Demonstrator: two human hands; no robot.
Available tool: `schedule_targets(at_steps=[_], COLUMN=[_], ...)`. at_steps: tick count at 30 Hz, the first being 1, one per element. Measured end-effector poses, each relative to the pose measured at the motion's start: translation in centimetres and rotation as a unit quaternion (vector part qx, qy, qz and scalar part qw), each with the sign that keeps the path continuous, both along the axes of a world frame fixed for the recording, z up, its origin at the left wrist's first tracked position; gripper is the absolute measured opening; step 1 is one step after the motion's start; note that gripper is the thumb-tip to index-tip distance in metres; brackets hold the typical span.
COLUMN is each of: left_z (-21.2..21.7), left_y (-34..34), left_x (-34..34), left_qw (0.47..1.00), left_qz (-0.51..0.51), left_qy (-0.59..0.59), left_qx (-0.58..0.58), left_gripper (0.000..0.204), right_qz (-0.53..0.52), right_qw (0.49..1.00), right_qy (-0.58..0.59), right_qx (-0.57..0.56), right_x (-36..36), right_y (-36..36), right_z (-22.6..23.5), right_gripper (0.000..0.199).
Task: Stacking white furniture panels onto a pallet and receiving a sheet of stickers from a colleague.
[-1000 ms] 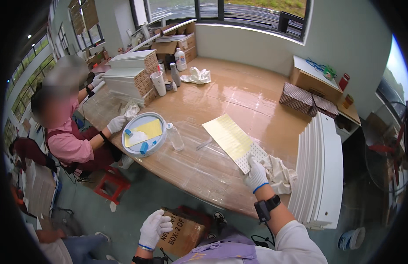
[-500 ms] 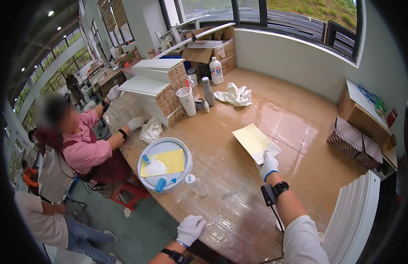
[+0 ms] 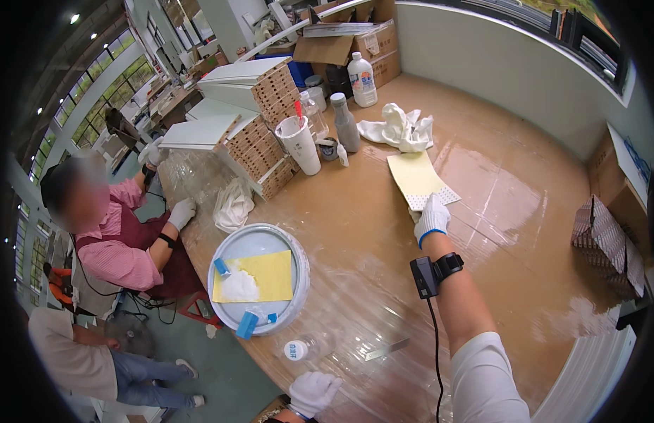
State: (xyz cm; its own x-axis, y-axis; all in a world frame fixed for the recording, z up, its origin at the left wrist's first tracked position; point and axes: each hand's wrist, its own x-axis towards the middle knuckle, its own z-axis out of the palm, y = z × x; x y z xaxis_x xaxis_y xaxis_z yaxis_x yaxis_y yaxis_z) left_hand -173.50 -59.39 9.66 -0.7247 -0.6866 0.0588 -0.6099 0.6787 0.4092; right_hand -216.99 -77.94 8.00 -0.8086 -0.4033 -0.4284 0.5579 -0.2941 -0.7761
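My right hand [image 3: 432,215], in a white glove, pinches the near end of a pale yellow sheet [image 3: 413,175]. That end carries a dotted pattern, and the far end reaches toward a crumpled white cloth [image 3: 404,128]. My left hand [image 3: 315,393], also gloved, rests at the near table edge with its fingers curled together; nothing shows in it. Close by stands a clear bottle with a white cap [image 3: 296,350]. Beyond it is a round grey-white lid or tub [image 3: 221,310], bearing a yellow sheet [image 3: 276,271], white powder [image 3: 240,287] and blue blocks [image 3: 247,324].
A flat metal strip [image 3: 387,350] lies on the film-covered table [image 3: 503,282]. White-faced panels [image 3: 253,137] are stacked at the left, beside a white cup [image 3: 298,144] and bottles [image 3: 346,123]. A co-worker [image 3: 122,225] sits there. Boxes [image 3: 609,243] stand at the right.
The view has shifted. My right hand still holds the yellow sheet, whose far end is now closer to the crumpled cloth. The co-worker's near hand has drawn back from the cloth by the panels.
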Motion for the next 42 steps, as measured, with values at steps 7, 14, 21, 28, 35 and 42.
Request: schedule_targets(at_steps=[7, 14, 21, 28, 35, 42], left_z=[2.4, -0.4, -0.6, 2.6, 1.2, 1.1], left_y=[-0.2, -0.1, 0.2, -0.5, 0.2, 0.8], left_x=[-1.3, 0.6, 0.8, -1.0, 0.1, -0.5], left_qw=[0.998, 1.000, 0.999, 0.996, 0.992, 0.972], left_qz=[0.016, 0.000, 0.003, 0.010, 0.006, 0.054], left_qy=[-0.044, -0.021, 0.025, -0.069, -0.083, -0.165], left_qx=[0.043, 0.020, -0.019, 0.054, 0.097, 0.161], left_gripper=[0.032, 0.030, 0.026, 0.027, 0.018, 0.024], right_qz=[0.058, 0.234, 0.447, 0.217, 0.221, 0.142], right_qw=[0.976, 0.939, 0.883, 0.707, 0.622, 0.441], right_qy=[-0.151, -0.190, 0.099, 0.623, 0.684, 0.808], right_qx=[-0.142, -0.167, 0.105, 0.256, 0.313, 0.365], right_x=[2.3, 1.4, 1.2, 1.3, 3.5, 1.2], right_y=[-0.3, 1.7, -1.9, -11.7, -17.5, -23.4], right_z=[-0.2, 0.3, 8.1, 12.6, 16.0, 14.8], right_gripper=[0.031, 0.036, 0.041, 0.057, 0.060, 0.066])
